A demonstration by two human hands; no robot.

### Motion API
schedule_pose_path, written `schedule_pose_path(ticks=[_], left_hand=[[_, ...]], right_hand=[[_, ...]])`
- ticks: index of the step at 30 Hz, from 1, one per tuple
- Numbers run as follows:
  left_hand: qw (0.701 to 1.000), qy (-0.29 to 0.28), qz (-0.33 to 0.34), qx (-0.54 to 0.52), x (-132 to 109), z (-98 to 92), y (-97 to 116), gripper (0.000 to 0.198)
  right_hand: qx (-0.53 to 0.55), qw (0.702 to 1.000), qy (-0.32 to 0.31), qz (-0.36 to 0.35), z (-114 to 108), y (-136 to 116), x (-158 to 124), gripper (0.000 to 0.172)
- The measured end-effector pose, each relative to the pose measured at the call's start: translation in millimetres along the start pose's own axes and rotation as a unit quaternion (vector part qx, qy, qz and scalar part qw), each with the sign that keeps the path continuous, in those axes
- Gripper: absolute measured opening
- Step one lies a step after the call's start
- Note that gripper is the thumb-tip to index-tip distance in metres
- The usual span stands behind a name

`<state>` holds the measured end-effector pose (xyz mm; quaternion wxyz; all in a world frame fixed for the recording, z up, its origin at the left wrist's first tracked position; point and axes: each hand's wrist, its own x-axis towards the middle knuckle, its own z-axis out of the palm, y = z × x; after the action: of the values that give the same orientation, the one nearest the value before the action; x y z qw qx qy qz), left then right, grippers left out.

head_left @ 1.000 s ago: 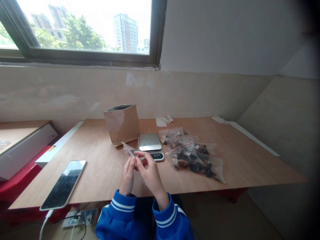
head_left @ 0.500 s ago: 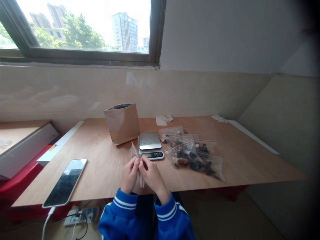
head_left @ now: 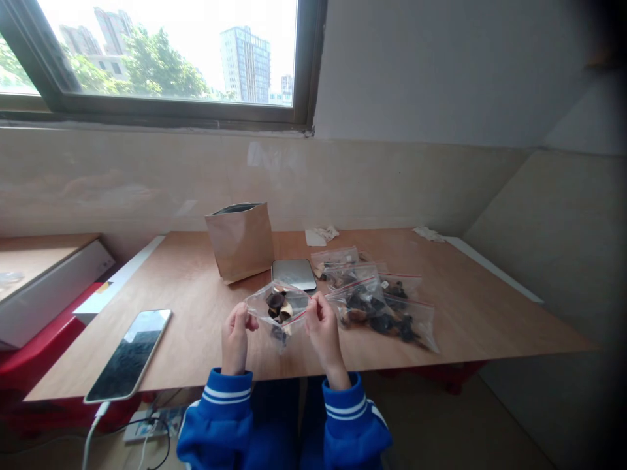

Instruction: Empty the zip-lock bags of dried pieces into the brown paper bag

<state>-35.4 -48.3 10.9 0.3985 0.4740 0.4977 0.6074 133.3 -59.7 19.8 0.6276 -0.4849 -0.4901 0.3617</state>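
Note:
A clear zip-lock bag [head_left: 300, 301] with a red seal line is stretched between my two hands, its mouth spread wide. Dark brown and pale dried pieces [head_left: 278, 305] show inside it; they look like dried mushrooms, though I cannot be sure. My left hand [head_left: 237, 331] pinches the bag's left corner. At the opposite corner, my right hand [head_left: 323, 326] is closed on the edge. Just behind the bag sits a kitchen scale [head_left: 294, 274], its front display hidden by the bag.
Several filled zip-lock bags [head_left: 377, 307] lie heaped to the right. A brown paper pouch [head_left: 240, 245] stands open behind, left of the scale. A phone [head_left: 130, 356] on a cable lies near the left edge. Crumpled tissue [head_left: 327, 233] lies by the wall.
My hands were together at the bag's edge and have moved apart to either side. The bag's mouth has been pulled open, and the pieces inside now show.

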Motion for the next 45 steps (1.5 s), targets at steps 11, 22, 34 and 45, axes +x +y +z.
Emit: schedule_pose_path(ticks=[11, 22, 34, 45], left_hand=[[0.873, -0.149, -0.28, -0.371, -27.0, 49.5, -25.0, 0.053], [0.881, -0.185, -0.289, -0.326, 1.8, 33.5, -28.7, 0.069], [0.93, -0.141, -0.158, -0.3, 22.2, 27.0, -22.7, 0.051], [0.961, -0.131, -0.144, -0.199, 53.0, 29.3, -22.8, 0.045]], right_hand=[[0.073, 0.994, -0.087, 0.007, 22.0, -14.9, -14.9, 0.03], [-0.2, 0.973, -0.049, -0.103, -27.1, -20.4, -0.5, 0.027], [-0.15, 0.946, -0.278, -0.076, 6.6, -29.0, 47.0, 0.057], [-0.147, 0.915, -0.363, -0.092, 13.6, -15.4, 72.4, 0.041]])
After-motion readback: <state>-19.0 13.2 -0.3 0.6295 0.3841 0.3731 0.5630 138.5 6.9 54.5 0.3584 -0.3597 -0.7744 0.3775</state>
